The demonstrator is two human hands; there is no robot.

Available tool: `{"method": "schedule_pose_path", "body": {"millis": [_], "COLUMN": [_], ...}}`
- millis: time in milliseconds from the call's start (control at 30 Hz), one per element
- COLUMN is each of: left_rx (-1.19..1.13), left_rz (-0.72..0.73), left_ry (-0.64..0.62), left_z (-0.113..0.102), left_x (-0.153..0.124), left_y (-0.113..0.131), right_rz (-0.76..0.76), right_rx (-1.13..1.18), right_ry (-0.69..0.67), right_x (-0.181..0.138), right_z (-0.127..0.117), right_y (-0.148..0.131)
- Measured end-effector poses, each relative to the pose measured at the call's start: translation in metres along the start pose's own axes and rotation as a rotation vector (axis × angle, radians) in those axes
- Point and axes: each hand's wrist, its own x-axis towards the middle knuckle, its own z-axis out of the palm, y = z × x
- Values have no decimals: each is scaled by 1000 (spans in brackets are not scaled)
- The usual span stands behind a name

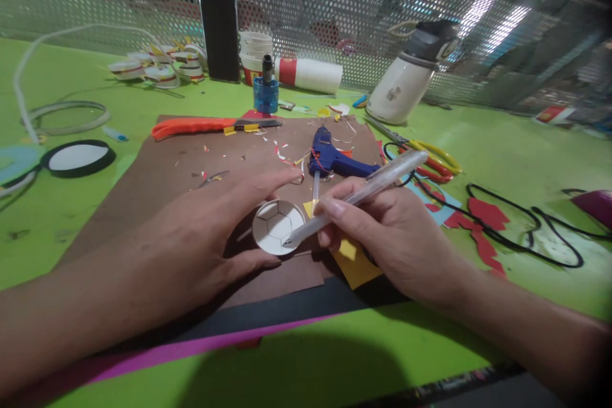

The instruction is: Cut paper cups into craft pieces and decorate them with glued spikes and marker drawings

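Note:
My left hand [205,229] holds a small white round piece [275,226] with a raised rim, like the cut base of a paper cup, between thumb and fingers. Dark lines on its face form a hexagon with spokes, like a football pattern. A clear-barrelled pen [368,194] is gripped in my right hand [382,223], its tip touching the lower right part of the face. Just beyond the hands lies a blue hot glue gun [329,153], its glue stick pointing toward me. Yellow paper [356,268] lies partly under my right hand.
Brown paper [143,204] covers the middle of the green table, with scraps on it. An orange box cutter [201,127] lies at the back left. Scissors [430,156], a black cord [535,229] and a white bottle [401,86] are right. Behind stand a phone [220,35] and paper cups [310,74].

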Motion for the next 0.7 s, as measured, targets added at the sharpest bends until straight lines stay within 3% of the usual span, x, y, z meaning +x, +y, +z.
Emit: {"method": "schedule_pose_path", "body": {"millis": [367, 700], "left_rx": [-32, -5], "left_rz": [-4, -5], "left_ry": [-12, -7], "left_z": [-1, 1], "left_x": [-2, -3], "left_y": [0, -1], "right_rz": [4, 2], "right_rx": [-19, -27], "right_ry": [-42, 6], "right_x": [-1, -1], "right_z": [0, 0], "right_y": [-1, -1]}}
